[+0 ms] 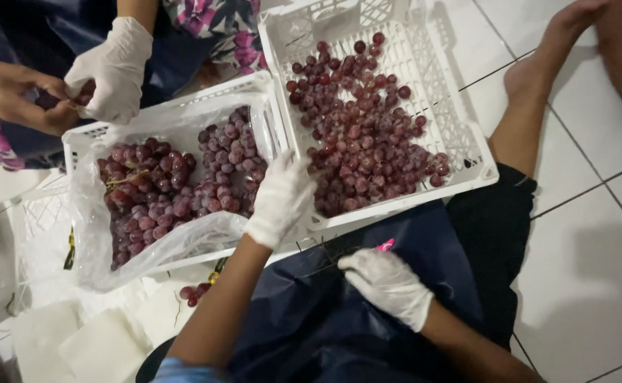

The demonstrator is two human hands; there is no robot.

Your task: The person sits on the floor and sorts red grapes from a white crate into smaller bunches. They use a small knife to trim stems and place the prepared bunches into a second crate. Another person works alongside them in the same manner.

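Observation:
My left hand [279,202], in a white glove, reaches forward and lies palm down on the rim between two white plastic crates, fingers stretched toward the loose red grapes [368,135] in the right crate [467,135]. Nothing shows in its grasp. The left crate [84,138] is lined with a clear plastic bag [95,241] holding bunches of red grapes [162,188]. Also gloved, my right hand [389,284] rests on my dark blue apron [311,319] with its fingers curled, next to a small pink object [385,245] and some thin stems.
Another person sits at the top left; their gloved hand [112,67] and bare hand [13,92] work on grapes together. A bare leg [531,106] lies on the white tiled floor [595,248] at right. A few grapes [196,291] and white foam pieces [98,344] lie at lower left.

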